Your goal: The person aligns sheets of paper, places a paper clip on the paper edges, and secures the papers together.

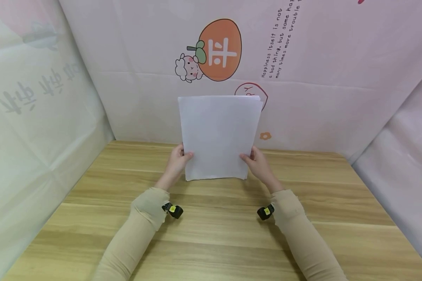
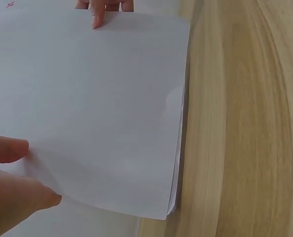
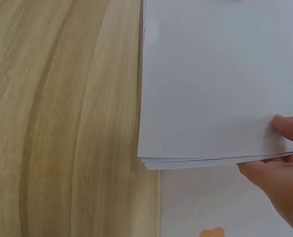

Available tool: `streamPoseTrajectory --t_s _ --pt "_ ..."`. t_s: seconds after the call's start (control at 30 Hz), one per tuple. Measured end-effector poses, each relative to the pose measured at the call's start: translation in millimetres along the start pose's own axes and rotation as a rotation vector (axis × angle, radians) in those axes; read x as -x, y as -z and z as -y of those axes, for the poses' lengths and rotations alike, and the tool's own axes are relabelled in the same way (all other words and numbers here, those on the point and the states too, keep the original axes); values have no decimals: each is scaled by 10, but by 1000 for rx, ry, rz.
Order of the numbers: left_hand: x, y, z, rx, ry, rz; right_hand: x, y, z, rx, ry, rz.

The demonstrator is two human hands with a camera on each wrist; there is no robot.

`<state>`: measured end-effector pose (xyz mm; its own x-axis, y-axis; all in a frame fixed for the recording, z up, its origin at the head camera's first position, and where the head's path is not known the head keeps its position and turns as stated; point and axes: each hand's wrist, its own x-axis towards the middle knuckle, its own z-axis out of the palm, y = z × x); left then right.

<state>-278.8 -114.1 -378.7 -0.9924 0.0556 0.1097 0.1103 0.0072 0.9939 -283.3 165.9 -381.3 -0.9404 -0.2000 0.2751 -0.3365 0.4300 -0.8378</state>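
Observation:
A stack of white paper sheets [image 1: 219, 132] stands nearly upright over the far part of the table, its lower edge close to the wood. My left hand [image 1: 177, 160] grips the stack's left side, thumb on the front face and fingers behind. On the opposite side my right hand [image 1: 259, 164] holds it the same way. In the right wrist view, several sheets of the paper stack [image 3: 215, 89] are slightly fanned at the corner. The left wrist view shows the sheets [image 2: 102, 103] a little uneven along the bottom edge, with the fingers behind partly hidden.
A wooden table [image 1: 218, 234] spreads beneath both arms. Behind it hangs a pale printed cloth [image 1: 144, 78] with an orange fruit drawing [image 1: 220, 50]; more cloth [image 1: 38, 117] hangs at the left side. Each wrist carries a small black camera, such as the left one [image 1: 176, 211].

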Motion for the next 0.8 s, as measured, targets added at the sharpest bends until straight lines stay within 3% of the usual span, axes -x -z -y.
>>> streamPoseTrajectory --t_s 0.33,0.8 --pt "21 -89 -52 8 -24 -38 4 -15 -13 -119 13 -16" --pt "45 -126 -49 -11 -35 -53 -10 -6 -29 -163 13 9"
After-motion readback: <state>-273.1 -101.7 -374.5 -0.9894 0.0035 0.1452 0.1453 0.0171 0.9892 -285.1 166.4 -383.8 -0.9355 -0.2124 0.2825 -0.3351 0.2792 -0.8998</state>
